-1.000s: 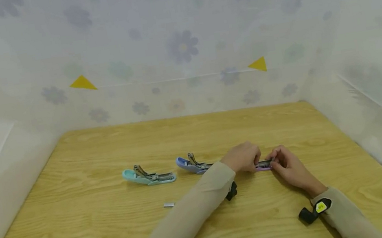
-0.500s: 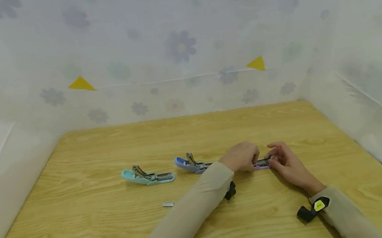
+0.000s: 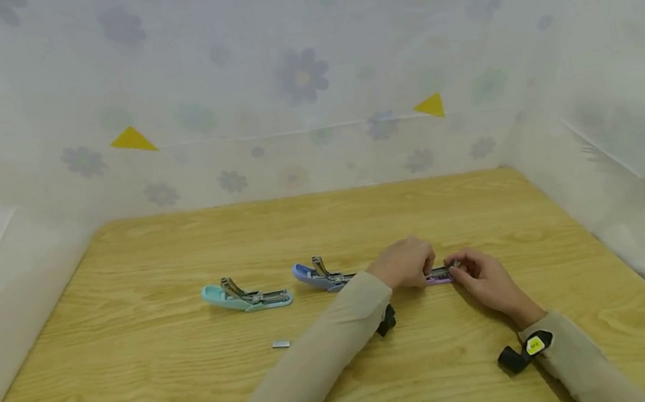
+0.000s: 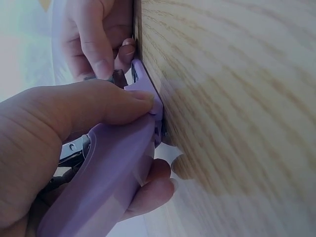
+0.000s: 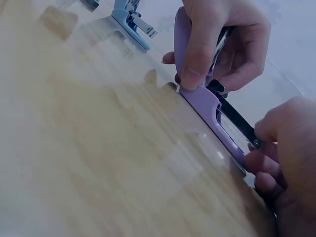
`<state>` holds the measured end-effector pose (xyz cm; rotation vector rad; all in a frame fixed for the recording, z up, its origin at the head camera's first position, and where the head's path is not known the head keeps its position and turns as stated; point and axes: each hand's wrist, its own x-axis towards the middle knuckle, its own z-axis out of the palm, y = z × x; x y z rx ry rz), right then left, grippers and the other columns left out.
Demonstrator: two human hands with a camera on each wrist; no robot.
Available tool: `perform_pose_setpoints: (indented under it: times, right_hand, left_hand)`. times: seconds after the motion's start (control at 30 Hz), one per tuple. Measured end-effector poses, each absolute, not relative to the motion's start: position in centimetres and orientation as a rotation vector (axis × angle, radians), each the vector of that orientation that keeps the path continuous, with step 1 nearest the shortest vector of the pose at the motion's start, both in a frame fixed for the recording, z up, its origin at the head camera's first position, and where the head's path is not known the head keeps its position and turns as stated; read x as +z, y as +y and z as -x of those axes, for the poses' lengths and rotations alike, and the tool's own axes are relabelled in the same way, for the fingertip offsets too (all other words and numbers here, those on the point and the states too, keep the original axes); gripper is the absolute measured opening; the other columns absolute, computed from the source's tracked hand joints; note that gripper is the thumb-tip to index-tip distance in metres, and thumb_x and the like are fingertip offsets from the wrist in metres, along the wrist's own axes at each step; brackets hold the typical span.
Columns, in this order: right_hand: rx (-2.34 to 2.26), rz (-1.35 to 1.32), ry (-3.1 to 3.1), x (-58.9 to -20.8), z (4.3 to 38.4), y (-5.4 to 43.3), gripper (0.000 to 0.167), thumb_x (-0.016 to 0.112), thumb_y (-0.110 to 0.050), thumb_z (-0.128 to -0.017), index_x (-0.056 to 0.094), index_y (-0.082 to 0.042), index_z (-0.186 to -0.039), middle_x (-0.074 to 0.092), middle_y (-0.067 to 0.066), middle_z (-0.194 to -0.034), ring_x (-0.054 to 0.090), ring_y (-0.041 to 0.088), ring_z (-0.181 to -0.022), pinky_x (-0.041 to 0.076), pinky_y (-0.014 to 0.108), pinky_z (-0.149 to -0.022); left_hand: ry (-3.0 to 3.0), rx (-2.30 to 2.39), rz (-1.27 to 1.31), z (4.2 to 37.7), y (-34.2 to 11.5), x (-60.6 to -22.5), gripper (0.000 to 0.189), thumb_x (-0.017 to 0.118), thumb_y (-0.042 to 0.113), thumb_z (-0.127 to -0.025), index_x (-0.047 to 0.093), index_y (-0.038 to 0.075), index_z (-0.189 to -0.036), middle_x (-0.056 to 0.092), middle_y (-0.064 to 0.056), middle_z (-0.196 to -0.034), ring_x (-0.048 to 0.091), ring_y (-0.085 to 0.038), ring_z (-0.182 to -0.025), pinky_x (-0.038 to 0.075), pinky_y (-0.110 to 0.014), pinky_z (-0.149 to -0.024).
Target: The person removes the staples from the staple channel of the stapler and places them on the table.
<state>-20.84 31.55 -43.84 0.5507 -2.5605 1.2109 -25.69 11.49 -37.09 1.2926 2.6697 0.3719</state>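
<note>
A purple stapler [image 3: 438,279] lies on the table with its top swung back. My left hand [image 3: 403,264] grips it about the hinge; in the left wrist view the thumb presses the purple body [image 4: 106,173] and fingers curl beneath. At the stapler's front end, my right hand [image 3: 487,282] pinches the tip of the dark metal staple rail [image 5: 237,118] between thumb and fingers. What sits inside the rail is hidden by the fingers. To the left stand a blue stapler [image 3: 315,278], partly behind the left forearm, and a teal stapler [image 3: 238,304], both opened up.
A small silver strip [image 3: 281,344], like a row of staples, lies on the wooden table [image 3: 157,392] beside the left sleeve [image 3: 321,361]. White flowered sheeting [image 3: 313,140] walls the table at the back and both sides.
The right index finger lifted away from the thumb half a second ago and is now lowered again at the rail's tip. The left hand keeps its grip; the view shifted slightly.
</note>
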Motion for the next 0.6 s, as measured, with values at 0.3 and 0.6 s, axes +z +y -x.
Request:
perform_pose_setpoints:
  times: [0.3, 0.6]
  right_hand:
    - [1.159, -0.548, -2.423, -41.9, 19.1, 29.9, 0.02, 0.058, 0.012, -0.088, 0.065, 0.009, -0.107, 0.066, 0.019, -0.08, 0.053, 0.008, -0.058, 0.044, 0.017, -0.052]
    - [0.873, -0.611, -2.279, -43.1, 18.3, 31.3, 0.031, 0.069, 0.017, -0.075, 0.07, 0.001, -0.101, 0.063, 0.008, -0.08, 0.045, 0.002, -0.056, 0.037, 0.014, -0.05]
  left_hand:
    - [2.655, 0.386, -1.313, 25.8, 11.6, -37.3, 0.016, 0.071, 0.008, -0.084, 0.063, 0.015, -0.072, 0.061, 0.005, -0.073, 0.048, -0.006, -0.06, 0.039, -0.017, -0.055]
    - [2.631, 0.376, -1.316, 25.8, 11.7, -37.4, 0.009, 0.073, 0.013, -0.085, 0.073, 0.017, -0.093, 0.068, 0.005, -0.101, 0.06, -0.005, -0.083, 0.05, -0.019, -0.072]
